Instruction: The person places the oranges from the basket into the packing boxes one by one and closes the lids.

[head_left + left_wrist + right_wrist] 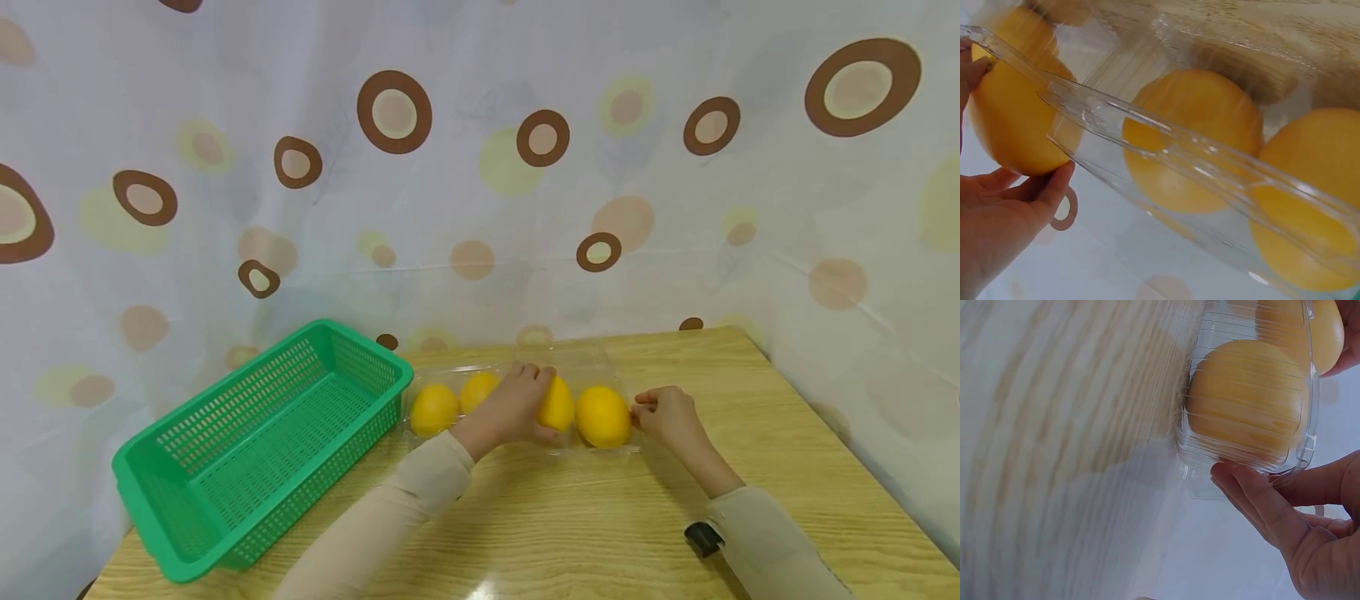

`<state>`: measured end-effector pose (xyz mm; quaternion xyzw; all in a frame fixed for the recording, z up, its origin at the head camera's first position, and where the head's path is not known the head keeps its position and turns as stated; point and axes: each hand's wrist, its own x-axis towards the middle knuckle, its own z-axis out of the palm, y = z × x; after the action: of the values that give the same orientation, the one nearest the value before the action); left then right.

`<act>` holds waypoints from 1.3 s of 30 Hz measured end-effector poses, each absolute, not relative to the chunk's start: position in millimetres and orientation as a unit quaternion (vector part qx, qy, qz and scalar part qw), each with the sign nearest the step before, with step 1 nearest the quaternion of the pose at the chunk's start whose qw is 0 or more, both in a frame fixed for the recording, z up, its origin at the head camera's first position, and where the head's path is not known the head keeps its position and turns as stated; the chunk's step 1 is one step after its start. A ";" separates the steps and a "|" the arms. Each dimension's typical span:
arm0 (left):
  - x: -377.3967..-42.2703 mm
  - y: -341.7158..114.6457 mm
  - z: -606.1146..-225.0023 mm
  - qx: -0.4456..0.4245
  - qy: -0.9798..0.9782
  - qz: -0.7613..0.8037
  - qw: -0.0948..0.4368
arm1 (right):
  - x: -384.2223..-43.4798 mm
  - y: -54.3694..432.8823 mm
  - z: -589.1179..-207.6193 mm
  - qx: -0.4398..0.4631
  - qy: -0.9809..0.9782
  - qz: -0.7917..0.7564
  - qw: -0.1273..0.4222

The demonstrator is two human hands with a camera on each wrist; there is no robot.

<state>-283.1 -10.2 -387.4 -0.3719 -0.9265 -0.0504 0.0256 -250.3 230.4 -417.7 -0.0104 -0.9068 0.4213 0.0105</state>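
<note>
A clear plastic clamshell box [1166, 140] on the table holds a row of smooth, round yellow-orange fruits. My left hand [517, 404] has its fingers and thumb around one yellow fruit [1025, 119], which in the left wrist view rises past the box's rim. Two more fruits [433, 409] sit at the box's left end, partly behind the left forearm. At the right end lies another fruit [1247, 400], seen through the ribbed wall. My right hand [670, 419] pinches the box's right end wall between thumb and fingers.
A green plastic basket [307, 492] with slotted sides stands on the left of the wooden table [570, 533], its far corner close to the box. Behind the table hangs a patterned curtain [465, 192]. A dark band [703, 539] is on the right wrist.
</note>
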 end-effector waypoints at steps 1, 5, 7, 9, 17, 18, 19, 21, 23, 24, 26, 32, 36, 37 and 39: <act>-284.0 -8.7 -388.5 -0.373 -0.926 -0.046 0.025 | -250.2 230.3 -417.8 -0.010 -0.908 0.420 0.012; -286.8 -3.1 -391.6 -0.371 -0.928 -0.036 0.008 | -249.7 229.6 -417.1 -0.009 -0.907 0.422 0.014; -287.8 -0.7 -393.1 -0.365 -0.930 -0.034 -0.002 | -249.2 229.2 -416.5 -0.010 -0.905 0.425 0.013; -288.6 1.2 -393.9 -0.360 -0.933 -0.031 -0.012 | -248.8 229.0 -415.8 -0.012 -0.904 0.427 0.012; -289.8 3.7 -399.3 -0.353 -0.935 -0.017 -0.023 | -247.9 228.9 -417.4 -0.009 -0.903 0.429 0.014; -289.7 3.9 -399.6 -0.353 -0.935 -0.016 -0.021 | -248.1 229.0 -417.7 -0.009 -0.903 0.430 0.014; -289.6 3.9 -400.0 -0.353 -0.935 -0.016 -0.022 | -248.4 229.3 -418.3 -0.008 -0.902 0.431 0.015; -289.5 4.0 -400.4 -0.352 -0.936 -0.014 -0.022 | -249.2 229.8 -419.1 -0.009 -0.900 0.435 0.014; -290.0 4.4 -401.5 -0.349 -0.937 -0.012 -0.024 | -249.8 230.4 -419.8 -0.010 -0.898 0.439 0.013; -290.1 4.6 -401.8 -0.348 -0.937 -0.012 -0.026 | -250.0 230.6 -420.0 -0.010 -0.898 0.440 0.012; -290.8 4.8 -402.7 -0.345 -0.938 -0.011 -0.030 | -250.4 230.9 -420.4 -0.009 -0.898 0.439 0.011; -291.8 5.1 -403.8 -0.337 -0.940 -0.019 -0.040 | -250.7 231.0 -420.1 -0.007 -0.901 0.434 0.011; -293.0 5.1 -405.7 -0.331 -0.942 -0.031 -0.045 | -250.5 231.0 -419.3 -0.007 -0.903 0.430 0.014; -293.2 5.0 -406.2 -0.330 -0.942 -0.035 -0.046 | -250.3 231.0 -419.3 -0.007 -0.903 0.430 0.014; -293.6 4.7 -407.3 -0.329 -0.942 -0.039 -0.049 | -250.1 231.1 -419.3 -0.005 -0.903 0.429 0.015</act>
<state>-293.6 4.7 -407.3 -0.3288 -0.9423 -0.0392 -0.0486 -250.1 231.1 -419.3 -0.0054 -0.9029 0.4295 0.0148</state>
